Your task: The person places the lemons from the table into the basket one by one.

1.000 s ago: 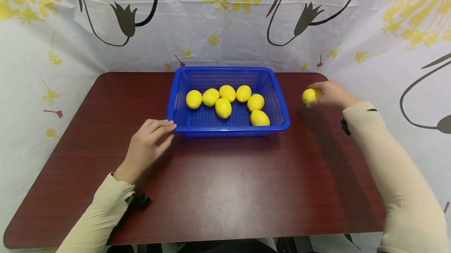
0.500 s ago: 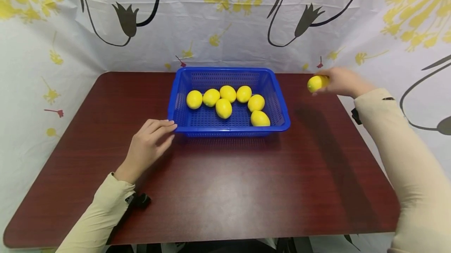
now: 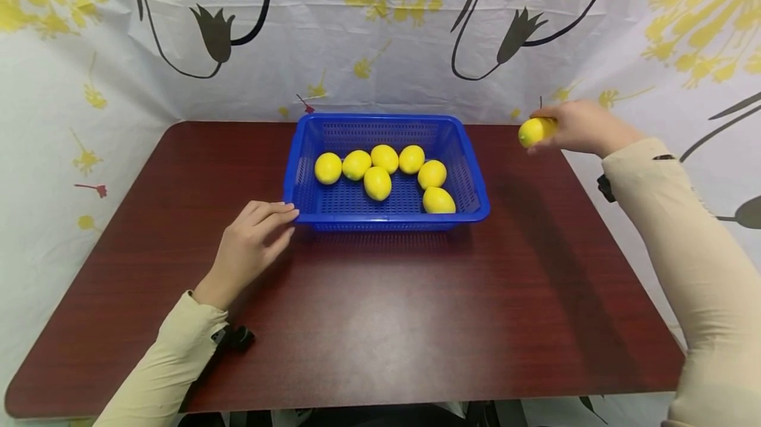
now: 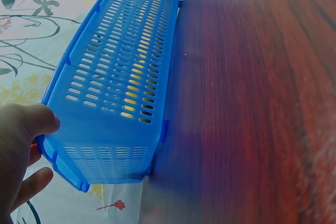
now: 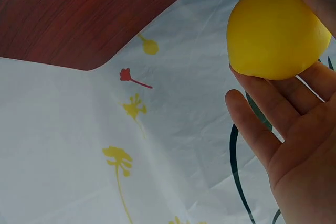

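Note:
My right hand [image 3: 585, 128] holds a yellow lemon [image 3: 535, 132] above the table's far right corner, to the right of the blue basket. In the right wrist view the thumb lies on one side of the lemon [image 5: 278, 30] and the fingers on the other. At the near left corner of the blue plastic basket [image 3: 386, 218], my left hand [image 3: 242, 250] grips the rim. The left wrist view shows its thumb on the rim of the basket [image 4: 105, 129], with other fingers partly hidden behind. Several lemons [image 3: 377, 183] lie inside the basket, most of them toward the back and middle.
The dark red wooden table [image 3: 380, 321] has rounded corners and bears the basket near its back edge. A white cloth [image 3: 380, 83] printed with flowers hangs close behind and along both sides. The right arm's shadow falls across the right part of the table.
My right hand has risen and moved slightly away and to the right, still holding the lemon. The left hand and the basket have stayed in place.

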`<move>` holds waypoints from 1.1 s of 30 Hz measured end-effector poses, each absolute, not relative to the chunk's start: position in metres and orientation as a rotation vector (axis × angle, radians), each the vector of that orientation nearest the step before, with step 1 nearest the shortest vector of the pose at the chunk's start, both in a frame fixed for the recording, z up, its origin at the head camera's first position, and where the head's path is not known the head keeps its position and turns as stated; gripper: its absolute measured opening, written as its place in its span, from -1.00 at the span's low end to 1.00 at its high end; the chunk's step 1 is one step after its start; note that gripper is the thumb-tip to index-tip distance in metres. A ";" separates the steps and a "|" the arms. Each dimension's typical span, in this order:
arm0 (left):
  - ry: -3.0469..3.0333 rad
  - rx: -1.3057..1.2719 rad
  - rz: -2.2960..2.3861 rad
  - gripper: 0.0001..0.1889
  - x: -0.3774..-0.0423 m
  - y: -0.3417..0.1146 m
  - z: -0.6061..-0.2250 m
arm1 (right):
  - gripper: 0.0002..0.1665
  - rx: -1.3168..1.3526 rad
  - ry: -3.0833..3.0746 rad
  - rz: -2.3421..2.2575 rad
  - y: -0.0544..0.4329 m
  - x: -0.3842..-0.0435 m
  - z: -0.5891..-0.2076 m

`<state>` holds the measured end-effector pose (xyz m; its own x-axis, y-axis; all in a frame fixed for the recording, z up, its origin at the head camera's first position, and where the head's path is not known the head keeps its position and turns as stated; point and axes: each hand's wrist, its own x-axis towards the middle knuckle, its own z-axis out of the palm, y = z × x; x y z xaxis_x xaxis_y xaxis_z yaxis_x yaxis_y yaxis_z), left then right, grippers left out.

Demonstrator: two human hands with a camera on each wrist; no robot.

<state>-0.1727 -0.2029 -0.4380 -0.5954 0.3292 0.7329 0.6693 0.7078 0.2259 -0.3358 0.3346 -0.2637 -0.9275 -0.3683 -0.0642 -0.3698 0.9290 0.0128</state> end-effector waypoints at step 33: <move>-2.209 -0.762 -0.648 -0.64 -0.175 -0.203 -0.440 | -0.20 -0.862 2.929 0.066 0.231 -0.348 -0.265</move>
